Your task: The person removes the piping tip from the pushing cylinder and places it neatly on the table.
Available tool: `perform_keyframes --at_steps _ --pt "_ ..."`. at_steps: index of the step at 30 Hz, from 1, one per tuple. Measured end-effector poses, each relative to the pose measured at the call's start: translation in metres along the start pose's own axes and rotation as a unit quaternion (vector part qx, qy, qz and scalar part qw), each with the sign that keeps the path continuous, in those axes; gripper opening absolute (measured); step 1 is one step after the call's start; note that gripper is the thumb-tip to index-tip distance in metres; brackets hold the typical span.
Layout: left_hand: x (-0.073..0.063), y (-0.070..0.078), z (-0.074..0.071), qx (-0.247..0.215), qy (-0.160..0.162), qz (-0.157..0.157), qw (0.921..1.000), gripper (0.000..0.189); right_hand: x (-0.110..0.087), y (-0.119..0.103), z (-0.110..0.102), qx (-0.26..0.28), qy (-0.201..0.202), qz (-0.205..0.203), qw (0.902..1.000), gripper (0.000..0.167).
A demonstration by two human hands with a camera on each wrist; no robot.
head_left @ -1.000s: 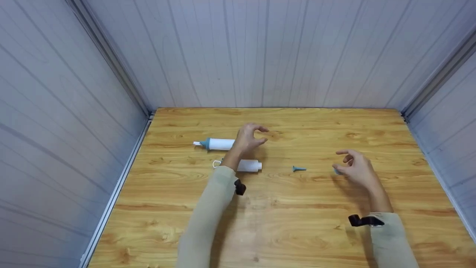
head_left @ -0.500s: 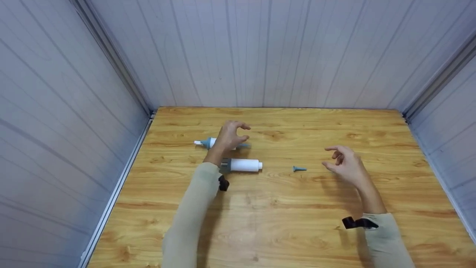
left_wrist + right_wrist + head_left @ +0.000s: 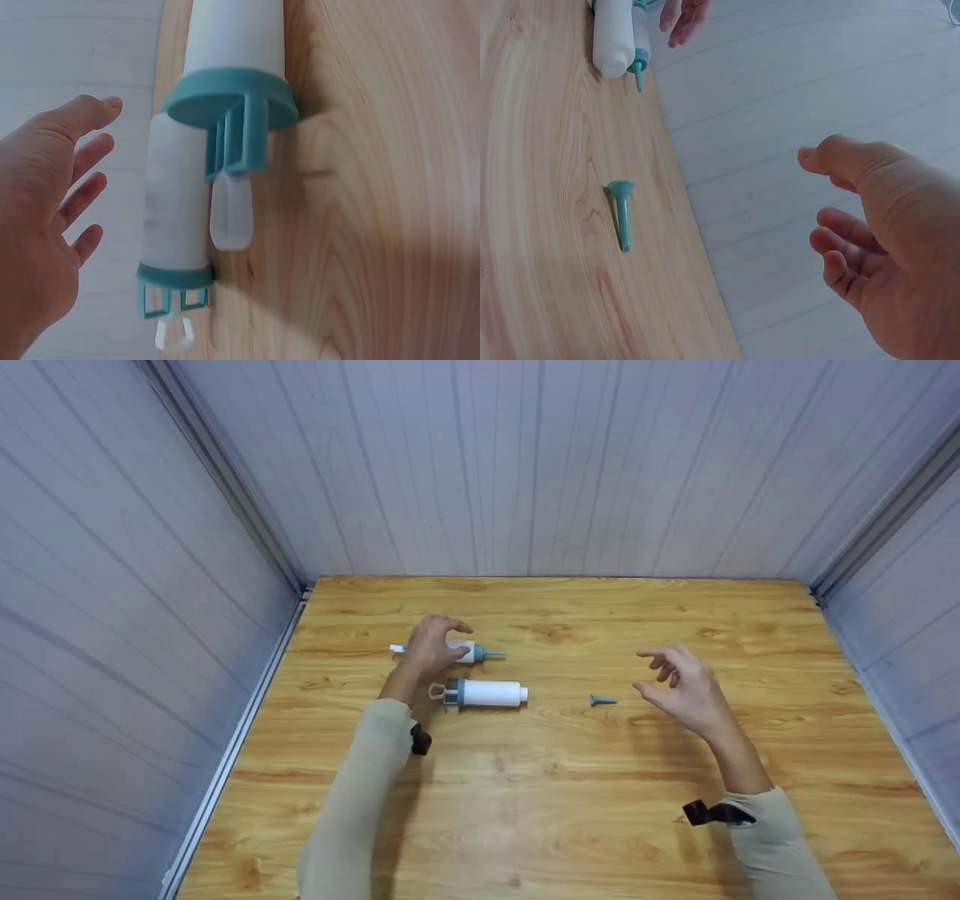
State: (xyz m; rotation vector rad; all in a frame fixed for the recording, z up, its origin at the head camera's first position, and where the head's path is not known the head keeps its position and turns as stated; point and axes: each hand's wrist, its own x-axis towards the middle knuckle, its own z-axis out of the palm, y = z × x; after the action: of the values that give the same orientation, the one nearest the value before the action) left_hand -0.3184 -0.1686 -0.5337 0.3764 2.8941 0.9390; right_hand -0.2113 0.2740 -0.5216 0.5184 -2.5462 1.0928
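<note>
Two white, syringe-like tubes with teal fittings lie on their sides on the wooden table. The nearer tube (image 3: pixel 491 693) has a white loop handle at its left end and a bare white neck at its right. The farther tube (image 3: pixel 473 652) carries a slim teal nozzle. My left hand (image 3: pixel 430 646) hovers over this farther tube in the head view, partly hiding it. The left wrist view shows the thumb and fingers apart from both tubes. My right hand (image 3: pixel 682 686) hangs in the air, fingers loosely bent, holding nothing. Left of it lies a loose teal funnel-shaped nozzle (image 3: pixel 602 700).
The wooden tabletop (image 3: pixel 555 825) spreads around the items. Pale panelled walls stand along its back (image 3: pixel 525 472), left (image 3: pixel 112 622) and right sides. Dark wrist cameras (image 3: pixel 421 739) sit on both sleeves.
My left hand has moved left, from past the tubes' right side to above the farther one, uncovering the nearer tube. My right hand has shifted slightly left and its fingers have spread wider.
</note>
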Motion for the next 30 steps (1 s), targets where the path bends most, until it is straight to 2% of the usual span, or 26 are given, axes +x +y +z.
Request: perform_keyframes --at_steps 4,9,12,17,19,23,30 --pt "-0.005 -0.011 -0.005 0.039 -0.024 -0.013 0.9989 0.046 0.0 0.001 0.003 0.014 0.018 -0.026 0.9994 0.047" --pt "-0.009 -0.023 -0.009 0.076 -0.038 -0.007 0.9964 0.055 0.0 0.003 0.004 0.028 0.031 -0.055 0.9976 0.051" --pt "-0.011 -0.028 -0.009 0.076 -0.036 -0.007 0.9964 0.056 0.0 0.004 0.004 0.041 0.04 -0.078 0.9953 0.055" --pt "-0.016 -0.035 -0.008 0.063 -0.034 -0.029 0.997 0.057 0.001 0.004 0.006 0.065 0.05 -0.122 0.9891 0.059" --pt "-0.019 -0.038 -0.007 0.057 -0.037 -0.037 0.997 0.058 0.001 0.004 0.007 0.069 0.049 -0.13 0.9879 0.059" --pt "-0.023 -0.043 -0.004 0.062 -0.033 -0.031 0.997 0.058 -0.001 0.003 0.008 0.074 0.047 -0.13 0.9877 0.061" --pt "-0.024 -0.048 0.001 0.072 0.001 -0.036 0.9968 0.051 -0.003 0.005 0.011 0.097 0.037 -0.15 0.9832 0.066"
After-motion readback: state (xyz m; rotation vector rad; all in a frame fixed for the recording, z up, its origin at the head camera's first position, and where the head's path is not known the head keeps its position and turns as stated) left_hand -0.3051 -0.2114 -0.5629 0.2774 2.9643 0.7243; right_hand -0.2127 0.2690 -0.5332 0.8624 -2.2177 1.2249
